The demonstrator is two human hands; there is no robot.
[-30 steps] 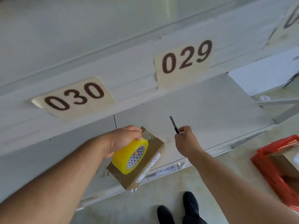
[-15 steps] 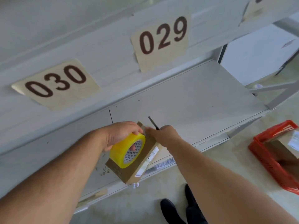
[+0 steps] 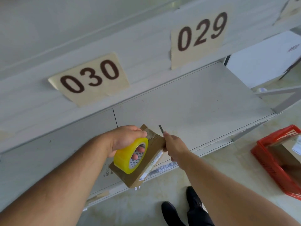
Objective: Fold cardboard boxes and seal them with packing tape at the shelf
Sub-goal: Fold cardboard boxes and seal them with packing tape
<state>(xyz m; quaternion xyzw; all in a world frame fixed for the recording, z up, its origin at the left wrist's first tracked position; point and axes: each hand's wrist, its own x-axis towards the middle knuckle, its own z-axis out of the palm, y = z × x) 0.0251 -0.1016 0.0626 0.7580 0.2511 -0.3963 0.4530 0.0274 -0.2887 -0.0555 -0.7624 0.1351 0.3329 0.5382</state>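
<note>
Brown flat cardboard box (image 3: 147, 158) lying on the white metal shelf (image 3: 203, 103), overhanging its front edge. Left hand (image 3: 125, 137) pressing the yellow roll of clear packing tape (image 3: 130, 156) onto it, fingers (image 3: 138, 151) curled through the core. Right hand (image 3: 175, 145), at 3 o'clock of the box, pinching a thin dark blade (image 3: 161, 128). Sealing step, probably; next, cutting the strip near the roll, clear of the left thumb.

Tape roll (image 3: 130, 154) on box (image 3: 141, 162), basket (image 3: 270, 162) right of shelf (image 3: 203, 101)
</note>
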